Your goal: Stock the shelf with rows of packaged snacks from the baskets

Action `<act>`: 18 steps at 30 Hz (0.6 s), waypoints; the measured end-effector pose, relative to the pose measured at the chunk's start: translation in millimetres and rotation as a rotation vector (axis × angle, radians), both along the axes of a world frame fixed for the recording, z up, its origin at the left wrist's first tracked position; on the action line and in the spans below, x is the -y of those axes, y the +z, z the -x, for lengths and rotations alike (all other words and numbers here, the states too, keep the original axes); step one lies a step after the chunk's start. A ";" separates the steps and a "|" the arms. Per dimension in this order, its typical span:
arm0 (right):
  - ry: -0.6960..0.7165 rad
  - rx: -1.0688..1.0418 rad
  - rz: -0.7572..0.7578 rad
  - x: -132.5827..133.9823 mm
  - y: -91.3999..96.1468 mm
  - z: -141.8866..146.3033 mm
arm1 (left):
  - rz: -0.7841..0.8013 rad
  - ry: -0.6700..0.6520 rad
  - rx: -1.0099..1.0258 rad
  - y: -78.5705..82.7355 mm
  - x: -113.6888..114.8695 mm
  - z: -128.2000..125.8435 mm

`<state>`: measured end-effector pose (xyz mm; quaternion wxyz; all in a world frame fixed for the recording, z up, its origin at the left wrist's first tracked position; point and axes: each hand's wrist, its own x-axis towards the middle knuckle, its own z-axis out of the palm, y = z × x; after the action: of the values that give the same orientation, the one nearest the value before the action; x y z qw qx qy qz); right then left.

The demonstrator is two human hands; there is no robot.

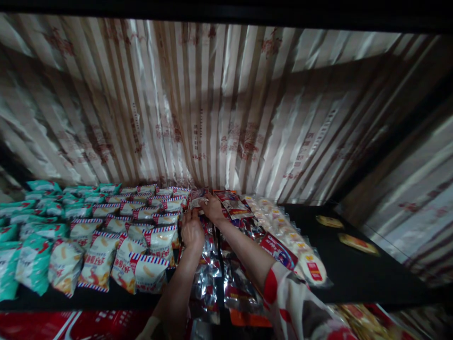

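Packet — seemingly touched; hands adjacent

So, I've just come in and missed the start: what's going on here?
A person reaches over a black shelf of packets. The right hand is on a dark red packet at the back; the left hand is close in front, its grip unclear. Striped-edge white packets stand in rows to the left, teal packets beyond them. Right of the arms, clear-wrapped round white items form a line, and two yellowish packs lie farther right.
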<state>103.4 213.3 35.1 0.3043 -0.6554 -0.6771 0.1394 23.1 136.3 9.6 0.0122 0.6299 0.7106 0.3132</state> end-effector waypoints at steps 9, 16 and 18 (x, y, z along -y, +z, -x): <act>-0.027 0.143 0.061 3.1 4.6 9.3 | 0.006 -0.005 0.001 -5.4 -9.8 1.6; -0.013 0.229 0.009 4.3 6.1 5.6 | 0.012 -0.005 0.024 -4.7 -14.6 0.0; -0.002 0.232 -0.032 4.0 3.7 2.4 | 0.004 -0.009 0.023 -5.2 -14.4 0.6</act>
<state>101.0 209.2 38.8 0.2342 -0.6631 -0.7091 0.0514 22.5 150.7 4.5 0.0228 0.6293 0.7083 0.3189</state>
